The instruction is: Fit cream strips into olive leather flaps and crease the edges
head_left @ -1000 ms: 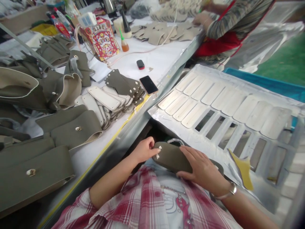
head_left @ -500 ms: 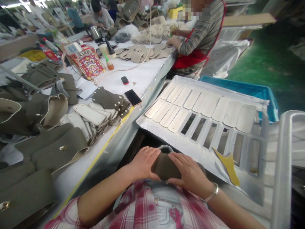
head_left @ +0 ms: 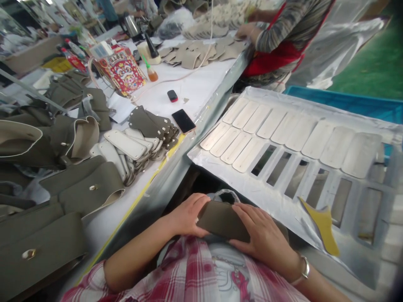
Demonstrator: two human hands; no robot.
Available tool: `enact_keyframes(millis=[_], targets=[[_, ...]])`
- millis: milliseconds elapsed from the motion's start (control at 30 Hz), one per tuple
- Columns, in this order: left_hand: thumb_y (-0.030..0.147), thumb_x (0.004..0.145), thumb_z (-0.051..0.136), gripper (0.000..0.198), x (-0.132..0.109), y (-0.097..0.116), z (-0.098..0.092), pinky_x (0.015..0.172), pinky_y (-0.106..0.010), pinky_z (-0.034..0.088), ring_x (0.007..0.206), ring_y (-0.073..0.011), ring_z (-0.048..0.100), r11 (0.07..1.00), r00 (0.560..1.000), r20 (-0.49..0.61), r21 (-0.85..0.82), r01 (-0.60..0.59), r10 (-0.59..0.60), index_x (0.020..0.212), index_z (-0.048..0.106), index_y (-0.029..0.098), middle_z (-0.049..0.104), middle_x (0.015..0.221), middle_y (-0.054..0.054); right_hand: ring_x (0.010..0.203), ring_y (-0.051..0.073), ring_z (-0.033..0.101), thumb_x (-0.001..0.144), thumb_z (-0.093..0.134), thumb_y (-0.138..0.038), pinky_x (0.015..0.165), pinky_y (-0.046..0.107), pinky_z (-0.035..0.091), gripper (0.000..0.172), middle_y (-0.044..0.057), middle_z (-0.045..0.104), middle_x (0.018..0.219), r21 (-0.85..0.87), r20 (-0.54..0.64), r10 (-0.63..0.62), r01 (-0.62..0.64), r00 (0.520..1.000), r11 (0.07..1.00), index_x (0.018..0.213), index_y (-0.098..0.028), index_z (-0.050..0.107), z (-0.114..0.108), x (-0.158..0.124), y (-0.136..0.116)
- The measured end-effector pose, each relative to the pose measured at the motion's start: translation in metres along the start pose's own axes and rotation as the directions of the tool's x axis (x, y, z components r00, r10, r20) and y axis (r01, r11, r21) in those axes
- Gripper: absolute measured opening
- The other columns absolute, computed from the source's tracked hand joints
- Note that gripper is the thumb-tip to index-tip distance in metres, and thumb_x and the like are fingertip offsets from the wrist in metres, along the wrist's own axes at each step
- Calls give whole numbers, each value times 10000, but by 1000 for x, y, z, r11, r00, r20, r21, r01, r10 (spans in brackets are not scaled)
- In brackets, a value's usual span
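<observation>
In front of my shirt I hold an olive-brown handbag [head_left: 224,220], its smooth panel facing up. My left hand [head_left: 190,214] grips its left end, thumb below and fingers over the top edge. Over its right part lies my right hand [head_left: 262,228], thumb at the near edge and fingers across the panel. Just behind the bag rises a loop wrapped in clear plastic [head_left: 225,192], probably its handle. The bag's lower side is hidden. To the right, a tray frame [head_left: 217,165] carries rows of pale rounded strips [head_left: 277,126].
On the left table are finished-looking olive bags [head_left: 91,180], stacked pale and olive strips [head_left: 126,144], a phone [head_left: 183,121] and a glue bottle [head_left: 151,74]. A yellow scraper-like piece [head_left: 323,224] rests on the frame. Beyond, a co-worker's striped sleeve [head_left: 277,35] reaches over the table. A blue crate [head_left: 340,100] stands behind.
The view has shifted, so the table and tray sit differently in the picture. Both hands stay on the handbag, with the right hand a little farther from the left and more panel showing.
</observation>
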State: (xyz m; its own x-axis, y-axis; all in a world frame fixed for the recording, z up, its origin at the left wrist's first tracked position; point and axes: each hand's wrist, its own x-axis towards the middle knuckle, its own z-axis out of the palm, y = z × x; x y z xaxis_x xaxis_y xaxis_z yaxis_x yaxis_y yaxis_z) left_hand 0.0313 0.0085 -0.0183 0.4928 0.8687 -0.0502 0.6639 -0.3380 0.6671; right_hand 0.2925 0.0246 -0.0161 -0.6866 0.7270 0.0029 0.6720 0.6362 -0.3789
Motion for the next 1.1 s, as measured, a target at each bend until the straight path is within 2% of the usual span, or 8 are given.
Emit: enact_keyframes(millis=[100,367,633,867,933,1100], targets=[[350,524,751,823,0,-1,0,1025,-416,340,1155,-270,413,1000,1000,-13,-7,-9,9,1228,369,162,439,1221,-123,1114,294,483,700,617,-505,913,458,408,682,131,518,1242,7,-6,-8,8,1000,1000,1264,-161,445,0,3,-2],[307,575,701,809,-6,-8,-3,1058,-423,306,1214,-278,375,998,997,50,-22,-56,57,1277,331,150,407,1275,-142,1128,298,476,712,593,-523,927,459,395,687,134,512,1243,8,10,-12,12,1000,1000,1269,-155,429,8,3,-3],[344,611,694,791,-8,-14,-4,1061,-399,302,1190,-266,394,993,993,30,-13,-117,117,1279,336,116,414,1257,-151,1131,286,472,714,599,-544,947,444,390,708,139,499,1256,-2,49,-11,11,999,1000,1272,-144,427,6,8,-7],[367,607,706,847,-10,-14,-3,1025,-427,328,1167,-277,408,993,993,6,-10,-117,117,1313,294,148,418,1261,-148,1124,290,481,704,610,-543,921,457,413,714,125,515,1244,-19,4,-17,17,1000,1000,1288,-179,422,7,9,-10],[396,628,701,849,-11,-17,0,1020,-435,330,1178,-279,397,989,989,-9,1,-151,151,1333,286,166,405,1277,-148,1116,290,488,702,611,-547,907,454,426,707,129,517,1242,-31,-1,-24,24,1000,999,1277,-176,432,6,8,-10],[462,707,653,585,-12,-29,2,997,-449,350,1213,-289,359,963,964,32,50,-266,264,1233,482,268,325,1341,-121,1110,306,497,700,609,-553,889,467,438,725,137,521,1245,-41,-14,-25,25,1000,999,1296,-185,421,7,6,-6]])
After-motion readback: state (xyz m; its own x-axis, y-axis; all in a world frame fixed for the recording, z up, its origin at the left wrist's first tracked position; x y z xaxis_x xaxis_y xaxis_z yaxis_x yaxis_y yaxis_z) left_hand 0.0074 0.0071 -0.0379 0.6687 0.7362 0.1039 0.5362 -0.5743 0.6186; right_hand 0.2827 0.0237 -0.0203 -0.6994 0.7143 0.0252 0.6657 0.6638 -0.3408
